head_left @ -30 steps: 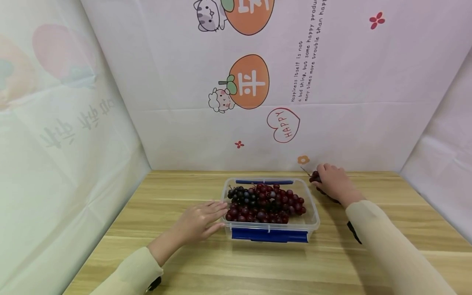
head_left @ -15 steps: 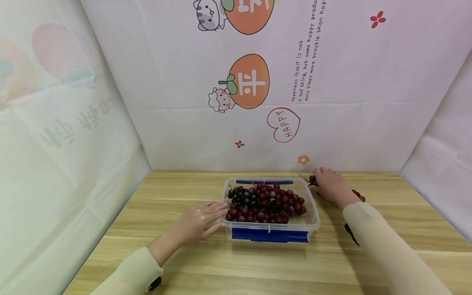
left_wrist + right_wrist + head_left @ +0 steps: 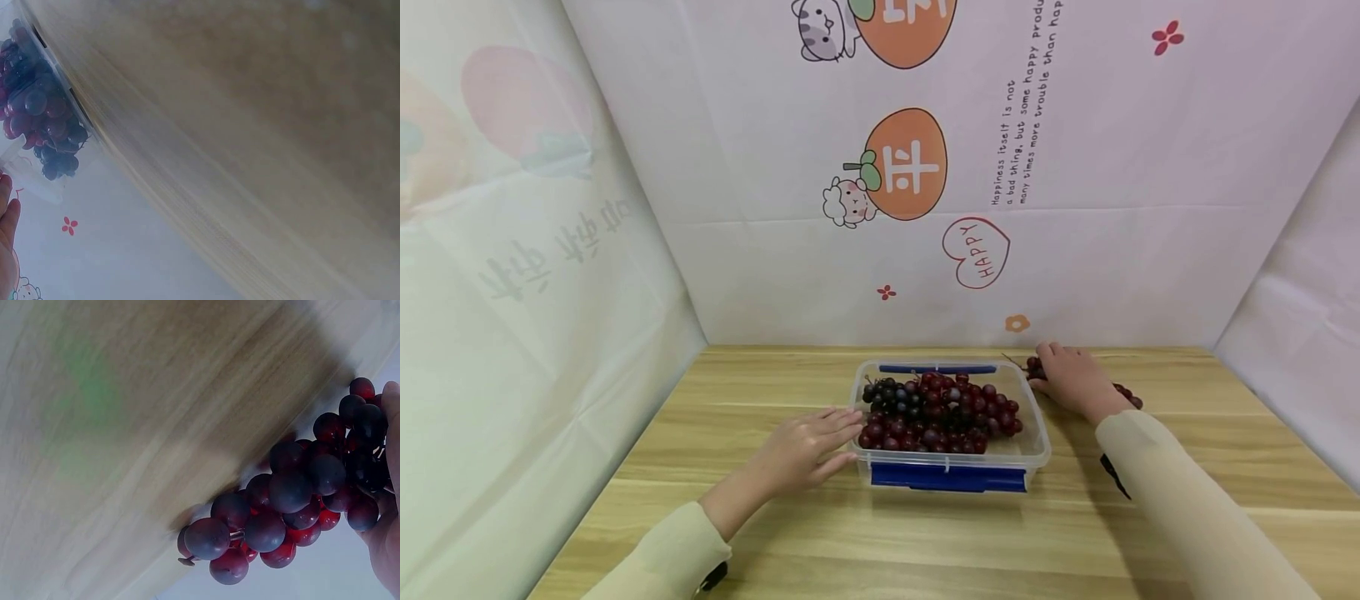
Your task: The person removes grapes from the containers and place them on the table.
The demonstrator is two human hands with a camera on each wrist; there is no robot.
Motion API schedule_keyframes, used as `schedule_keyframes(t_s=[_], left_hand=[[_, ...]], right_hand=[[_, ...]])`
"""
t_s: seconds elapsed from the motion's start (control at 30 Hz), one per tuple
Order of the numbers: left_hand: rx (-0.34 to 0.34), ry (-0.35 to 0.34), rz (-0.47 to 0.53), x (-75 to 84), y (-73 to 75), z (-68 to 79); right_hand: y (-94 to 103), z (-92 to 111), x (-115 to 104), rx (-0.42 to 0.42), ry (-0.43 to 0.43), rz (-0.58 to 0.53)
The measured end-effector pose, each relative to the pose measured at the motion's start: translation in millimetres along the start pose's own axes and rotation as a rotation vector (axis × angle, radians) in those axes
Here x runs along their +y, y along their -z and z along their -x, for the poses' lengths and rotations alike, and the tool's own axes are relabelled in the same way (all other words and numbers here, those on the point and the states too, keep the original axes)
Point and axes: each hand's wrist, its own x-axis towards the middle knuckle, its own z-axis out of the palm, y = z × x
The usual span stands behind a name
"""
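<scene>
In the head view a clear plastic box point(image 3: 1037, 433) with blue clips stands on the table, with bunches of dark red and near-black grapes point(image 3: 936, 417) inside. My left hand point(image 3: 797, 450) lies at the box's left side, its fairly straight fingertips resting on the rim. Right of the box, my right hand point(image 3: 1075, 379) grips another bunch of red grapes point(image 3: 294, 487) close to the tabletop. Its stem points left toward the box's back corner, and some of its grapes show beyond the wrist. The hand covers the middle of this bunch in the head view.
The wooden table point(image 3: 775, 533) ends at the back against a white printed cloth point(image 3: 775, 275). Another white cloth point(image 3: 550, 350) hangs along the left side, and one more borders the right. A blue clip point(image 3: 947, 477) juts from the front of the box.
My right hand has shifted slightly left and turned with its bunch of grapes, so more of the bunch shows beyond the wrist. The left hand and the box stay put.
</scene>
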Motion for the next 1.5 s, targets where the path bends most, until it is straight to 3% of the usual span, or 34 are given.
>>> schedule_keyframes(t_s=[1.13,1.5], left_hand=[[-0.019,0.01,-0.005,0.4,1.2,-0.6],[-0.019,0.01,0.001,0.2,1.6,-0.7]], right_hand=[[15.6,3,6,-0.025,-0.043,-0.11],[33.8,8,8,0.002,-0.032,-0.12]])
